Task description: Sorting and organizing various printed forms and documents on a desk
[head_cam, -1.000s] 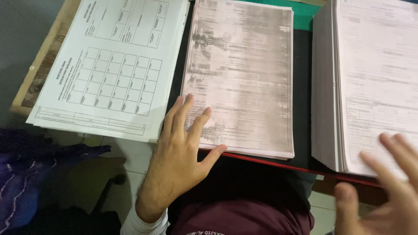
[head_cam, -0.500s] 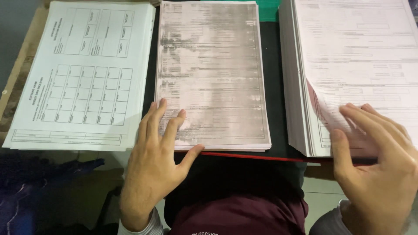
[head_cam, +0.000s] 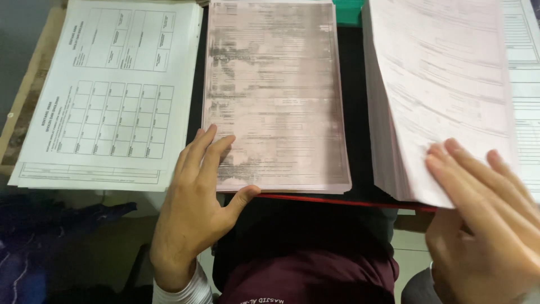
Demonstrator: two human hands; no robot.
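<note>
My left hand [head_cam: 196, 205] rests flat with fingers spread on the near left corner of the middle stack of pinkish printed sheets [head_cam: 275, 90]. My right hand [head_cam: 484, 219] has its fingers on top of a pinkish sheet [head_cam: 444, 84] lifted off the thick right-hand stack [head_cam: 382, 146], thumb hidden under the sheet's near edge. The lifted sheet tilts up and to the right above that stack.
A stack of white sheets with tables and grids [head_cam: 107, 95] lies at the left, overhanging the wooden table edge [head_cam: 28, 95]. A black surface with a red front edge [head_cam: 337, 201] carries the pink stacks. A green object [head_cam: 346, 11] sits at the back. More printed sheets [head_cam: 526, 84] lie at far right.
My right hand came in from the lower right, reached the right-hand stack and raised its top sheet. My left hand stayed on the middle stack.
</note>
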